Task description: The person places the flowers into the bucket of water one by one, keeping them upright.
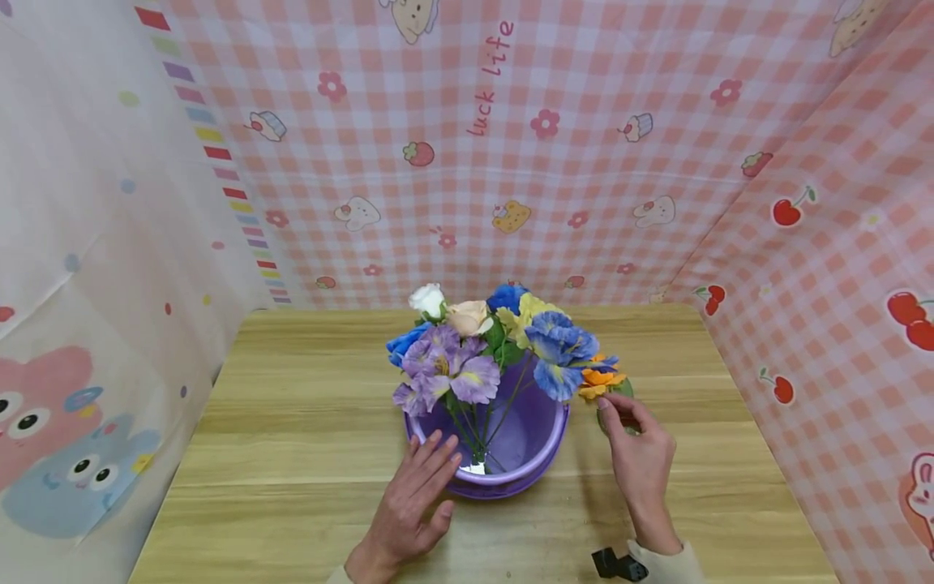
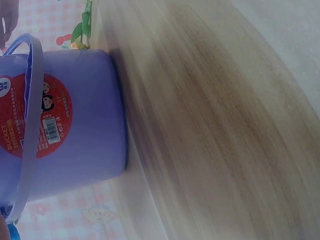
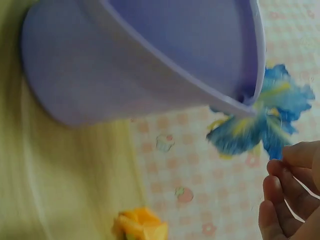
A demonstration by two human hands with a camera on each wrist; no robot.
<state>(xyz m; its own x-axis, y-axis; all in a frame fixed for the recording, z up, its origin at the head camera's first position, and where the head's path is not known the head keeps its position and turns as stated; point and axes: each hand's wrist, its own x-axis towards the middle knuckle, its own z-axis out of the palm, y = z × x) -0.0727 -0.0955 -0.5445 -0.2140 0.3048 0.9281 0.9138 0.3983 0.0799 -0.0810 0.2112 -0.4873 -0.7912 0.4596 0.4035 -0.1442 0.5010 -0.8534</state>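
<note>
A purple bucket (image 1: 562,430) stands on the table with a bunch of artificial flowers leaning in it: a mauve iris (image 1: 441,365), a blue iris (image 1: 560,345), a white rose (image 1: 428,300), a peach rose (image 1: 469,316) and others. Straight fingers of my left hand (image 1: 412,503) rest at the bucket's near-left rim. To the right of the bucket, my right hand (image 1: 642,454) has loosely bent fingers, with the fingertips right by an orange flower (image 1: 600,381). In the right wrist view, the fingertips overlap a petal of the blue iris (image 3: 270,125); nothing shows gripped.
The orange flower (image 3: 140,225) lies apart from the bucket, with green leaves around it. A handle (image 2: 32,115) hangs across the bucket's red label (image 2: 55,107). Patterned cloth (image 1: 467,178) hangs behind the wooden table (image 1: 314,454) and on both sides. A black strap piece (image 1: 620,565) sits by the right sleeve.
</note>
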